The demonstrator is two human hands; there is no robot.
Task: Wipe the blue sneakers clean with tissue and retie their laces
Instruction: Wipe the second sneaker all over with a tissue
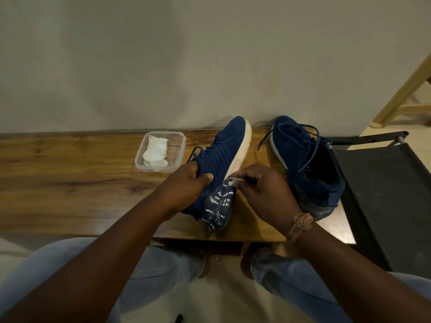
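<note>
Wiping one blue sneaker on the wooden table point(70, 183)
The left hand point(189, 180) gripped the tilted sneaker point(224, 155) at its collar; the right hand point(263, 190) pinched shredded tissue point(234, 181) against its heel (other sneaker point(307, 164) at 3 o'clock, tissue tub point(180, 149) at 10)

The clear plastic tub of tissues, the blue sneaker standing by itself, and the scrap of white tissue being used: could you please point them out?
Clear plastic tub point(179, 152): head view, bare right wall.
Blue sneaker standing by itself point(294, 145): head view, upper near the laces.
Scrap of white tissue point(234, 180): head view, frayed end at the right hand's fingertips.
</note>
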